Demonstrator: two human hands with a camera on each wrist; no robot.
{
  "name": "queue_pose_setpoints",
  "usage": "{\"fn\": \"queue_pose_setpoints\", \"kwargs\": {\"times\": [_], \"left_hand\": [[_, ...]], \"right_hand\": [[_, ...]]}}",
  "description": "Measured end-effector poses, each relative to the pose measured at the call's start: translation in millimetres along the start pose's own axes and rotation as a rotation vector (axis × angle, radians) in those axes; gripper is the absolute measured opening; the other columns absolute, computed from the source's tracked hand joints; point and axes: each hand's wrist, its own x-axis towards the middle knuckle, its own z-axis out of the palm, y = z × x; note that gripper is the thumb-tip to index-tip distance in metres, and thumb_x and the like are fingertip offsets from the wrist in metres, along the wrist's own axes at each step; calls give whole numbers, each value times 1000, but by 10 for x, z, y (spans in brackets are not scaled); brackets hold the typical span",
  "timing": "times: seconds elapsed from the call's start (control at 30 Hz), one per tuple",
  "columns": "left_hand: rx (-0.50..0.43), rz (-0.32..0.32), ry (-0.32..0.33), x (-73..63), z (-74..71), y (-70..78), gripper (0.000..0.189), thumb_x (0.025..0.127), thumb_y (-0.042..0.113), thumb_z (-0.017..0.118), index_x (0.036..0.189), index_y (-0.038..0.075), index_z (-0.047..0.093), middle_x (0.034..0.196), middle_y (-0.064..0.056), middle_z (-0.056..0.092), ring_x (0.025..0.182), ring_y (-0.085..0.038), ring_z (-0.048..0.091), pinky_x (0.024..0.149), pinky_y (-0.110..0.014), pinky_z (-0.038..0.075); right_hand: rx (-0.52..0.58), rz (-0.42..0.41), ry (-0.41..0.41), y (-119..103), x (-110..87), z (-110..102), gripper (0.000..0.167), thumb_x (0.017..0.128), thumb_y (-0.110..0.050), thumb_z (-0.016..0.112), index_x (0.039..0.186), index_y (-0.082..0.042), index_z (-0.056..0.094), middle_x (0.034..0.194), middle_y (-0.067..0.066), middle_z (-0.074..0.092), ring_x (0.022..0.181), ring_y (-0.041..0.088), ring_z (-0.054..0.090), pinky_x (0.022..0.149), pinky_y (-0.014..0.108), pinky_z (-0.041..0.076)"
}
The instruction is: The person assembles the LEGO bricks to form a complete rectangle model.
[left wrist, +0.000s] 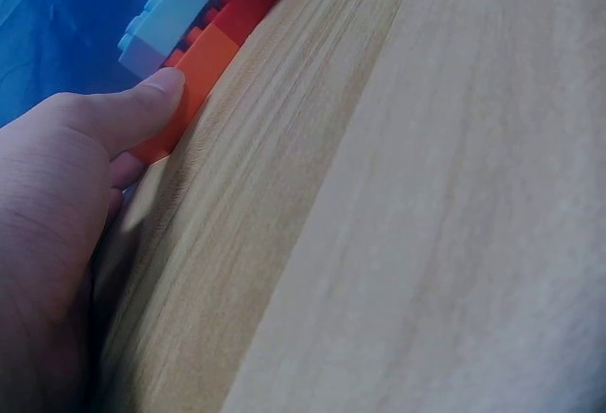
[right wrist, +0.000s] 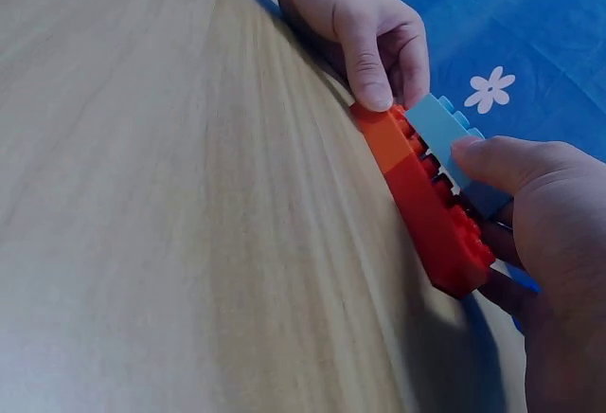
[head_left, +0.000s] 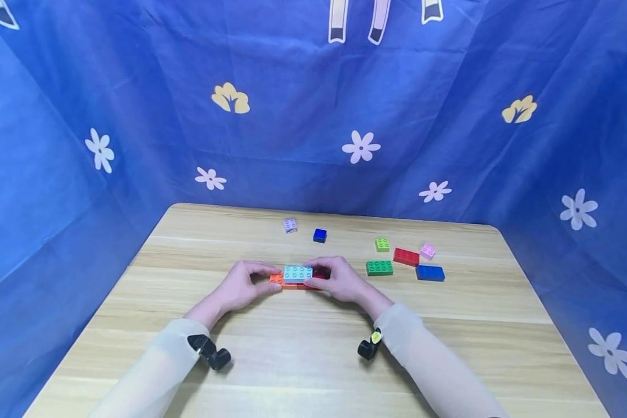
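Note:
An orange toy brick (head_left: pixel 276 278) and a red brick (right wrist: pixel 431 224) lie end to end on the table. My left hand (head_left: pixel 242 285) pinches the orange brick at its outer end between thumb and fingers. Over the seam between the two sits a light blue eight-stud brick (head_left: pixel 298 273), gripped by my right hand (head_left: pixel 343 279) with the thumb on its near side. In the right wrist view, studs of the lower bricks show just under the light blue one. From the head view, my right fingers cover most of the red brick.
Right of the hands lie a green brick (head_left: pixel 379 267), a lime brick (head_left: pixel 382 244), another red brick (head_left: pixel 406 256), a pink brick (head_left: pixel 428 251) and a blue brick (head_left: pixel 430 273). Farther back are a lilac brick (head_left: pixel 290 225) and a dark blue brick (head_left: pixel 320 235). Blue cloth (head_left: pixel 292 145) surrounds the table.

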Motion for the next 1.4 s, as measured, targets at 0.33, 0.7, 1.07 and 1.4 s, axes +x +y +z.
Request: {"fn": "queue_pose_setpoints", "kwargs": {"times": [0.33, 0.7, 1.07, 1.4], "left_hand": [[-5, -24, -6, -3, -1, 4, 39, 84, 29, 93, 119, 18, 82, 127, -5, 74, 123, -30, 66, 109, -52, 47], [13, -16, -14, 0, -13, 25, 41, 85, 31, 92, 121, 16, 81, 128, -7, 74, 124, -32, 66, 111, -54, 46], [37, -14, -25, 33, -28, 85, 44, 82, 32, 94, 120, 14, 81, 124, -4, 75, 122, -28, 66, 110, -50, 47], [-94, -25, -45, 90, 69, 195, 47, 86, 36, 91, 127, 15, 78, 121, 0, 76, 116, -21, 68, 102, -48, 52]], "right_hand": [[-4, -24, -6, 58, -6, 40, 42, 96, -35, 82, 132, -15, 75, 128, -3, 73, 118, 11, 65, 106, 36, 50], [-107, -121, -6, 76, -1, 42, 41, 96, -28, 82, 133, -12, 74, 129, 1, 74, 117, 11, 66, 103, 34, 52], [-134, -133, -13, 48, -6, 42, 41, 96, -29, 83, 132, -11, 75, 127, 4, 74, 114, 13, 67, 100, 35, 53], [-118, -100, -13, 65, -2, 55, 40, 95, -27, 84, 130, -12, 76, 126, 1, 74, 114, 10, 66, 100, 33, 53]]}}
